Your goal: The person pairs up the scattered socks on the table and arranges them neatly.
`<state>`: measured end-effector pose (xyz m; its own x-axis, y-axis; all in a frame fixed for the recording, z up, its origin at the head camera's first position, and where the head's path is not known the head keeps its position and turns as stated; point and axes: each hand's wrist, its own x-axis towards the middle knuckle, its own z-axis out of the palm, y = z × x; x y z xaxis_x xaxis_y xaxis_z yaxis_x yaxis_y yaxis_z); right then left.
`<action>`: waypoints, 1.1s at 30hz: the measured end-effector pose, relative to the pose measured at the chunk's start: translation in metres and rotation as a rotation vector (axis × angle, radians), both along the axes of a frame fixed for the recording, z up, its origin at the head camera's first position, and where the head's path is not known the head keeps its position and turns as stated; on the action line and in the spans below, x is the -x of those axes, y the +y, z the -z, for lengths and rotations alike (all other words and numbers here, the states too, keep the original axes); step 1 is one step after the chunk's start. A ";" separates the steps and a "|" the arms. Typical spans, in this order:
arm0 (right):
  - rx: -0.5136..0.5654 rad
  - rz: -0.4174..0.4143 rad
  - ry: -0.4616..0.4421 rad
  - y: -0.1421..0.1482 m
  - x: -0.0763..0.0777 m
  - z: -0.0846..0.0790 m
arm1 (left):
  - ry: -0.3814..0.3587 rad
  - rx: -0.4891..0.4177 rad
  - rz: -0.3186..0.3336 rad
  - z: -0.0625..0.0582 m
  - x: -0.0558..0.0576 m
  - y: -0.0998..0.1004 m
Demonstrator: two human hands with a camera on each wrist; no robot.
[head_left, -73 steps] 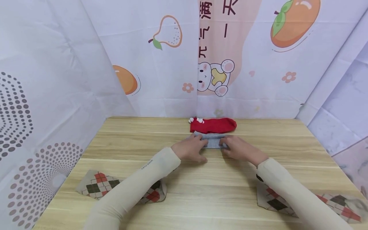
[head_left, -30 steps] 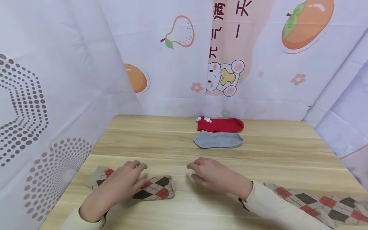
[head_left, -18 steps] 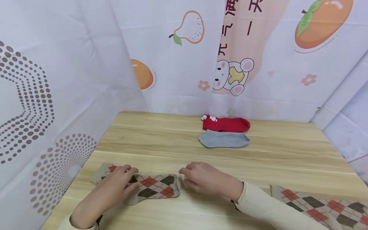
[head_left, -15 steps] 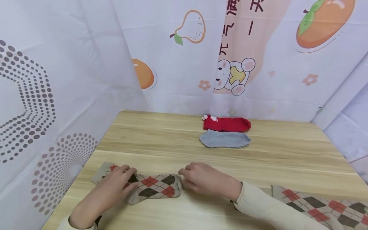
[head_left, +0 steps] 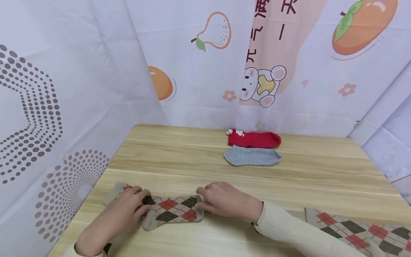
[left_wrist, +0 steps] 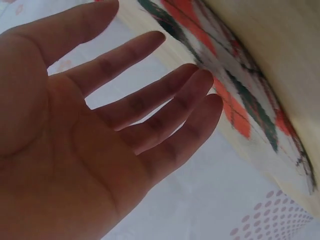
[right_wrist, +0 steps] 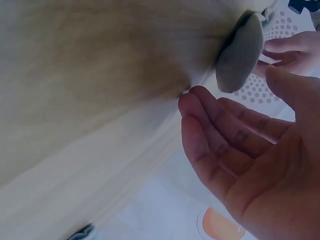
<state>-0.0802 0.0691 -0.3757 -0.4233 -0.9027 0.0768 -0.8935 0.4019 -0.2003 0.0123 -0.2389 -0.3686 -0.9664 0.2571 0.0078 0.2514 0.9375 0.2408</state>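
An argyle sock (head_left: 170,208) in beige, red and dark green lies flat at the table's front left. My left hand (head_left: 123,208) is over its cuff half, hiding part of it. In the left wrist view the fingers of this hand (left_wrist: 95,120) are spread and loosely bent, their tips right at the patterned fabric (left_wrist: 235,90). My right hand (head_left: 226,200) is at the sock's toe end, fingertips overlapping its edge. The right wrist view shows that hand (right_wrist: 260,150) with fingers gently curved, thumb apart, and the grey-beige sock end (right_wrist: 242,55) beyond the fingertips.
A second argyle sock (head_left: 356,230) lies at the front right, partly behind the right sleeve (head_left: 289,226). Farther back, a grey sock (head_left: 252,156) lies just in front of a red sock (head_left: 257,140) on the wooden table (head_left: 173,157). Printed curtains (head_left: 192,71) border the back and left.
Both hands have left the grey sock, now flat by the red one, and come back to the left argyle sock. Lately the right hand has edged left to its toe. The head view has shifted.
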 end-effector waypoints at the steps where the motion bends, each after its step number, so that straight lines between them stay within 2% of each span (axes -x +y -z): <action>1: -0.001 0.003 0.002 -0.001 0.000 0.001 | 0.029 0.011 0.006 0.001 0.001 -0.002; 5: -0.027 0.022 0.017 -0.004 -0.002 0.003 | 0.161 0.043 0.065 0.006 0.003 -0.007; 8: -0.041 0.023 0.017 -0.005 -0.004 0.004 | 0.224 0.042 0.101 0.009 0.004 -0.010; 13: -0.054 0.012 -0.007 -0.006 -0.006 0.004 | 0.219 0.049 0.065 0.008 0.005 -0.013; 20: -0.067 0.006 -0.004 -0.008 -0.007 0.005 | 0.283 0.060 0.062 0.011 0.006 -0.020; 25: -0.076 0.011 -0.010 -0.008 -0.007 0.004 | 0.244 0.059 0.010 0.011 0.004 -0.022; 33: -0.072 0.002 -0.011 -0.008 -0.008 0.005 | 0.059 0.010 -0.094 0.008 0.003 -0.031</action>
